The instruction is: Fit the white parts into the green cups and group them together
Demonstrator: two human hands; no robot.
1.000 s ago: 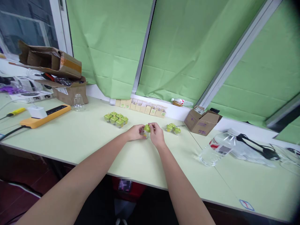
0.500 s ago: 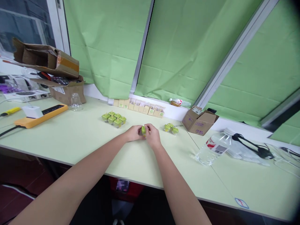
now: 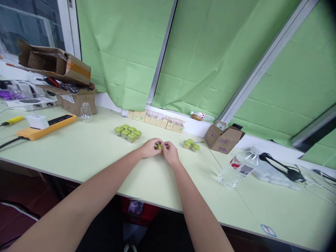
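Observation:
A small green object in a clear shell (image 3: pixel 159 146) sits between my two hands at the middle of the pale green table (image 3: pixel 86 154). My left hand (image 3: pixel 149 148) pinches it from the left, fingers closed. From the right, my right hand (image 3: pixel 170 153) grips it too, fingers curled around it. A cluster of several like green pieces (image 3: pixel 128 132) stands to the left, and a smaller group (image 3: pixel 191 144) lies just right of my hands. A row of small tan boxes (image 3: pixel 156 121) lines the back edge.
An open cardboard box (image 3: pixel 223 136) sits at back right, with a lying clear water bottle (image 3: pixel 239 169) and black cable on plastic (image 3: pixel 280 168) beyond. At left are an orange power strip (image 3: pixel 47 126), a glass dome (image 3: pixel 85 112) and stacked cartons (image 3: pixel 57 70).
Both hands stayed together on the green piece and lowered it slightly toward the table, covering more of it. The view shifted a little.

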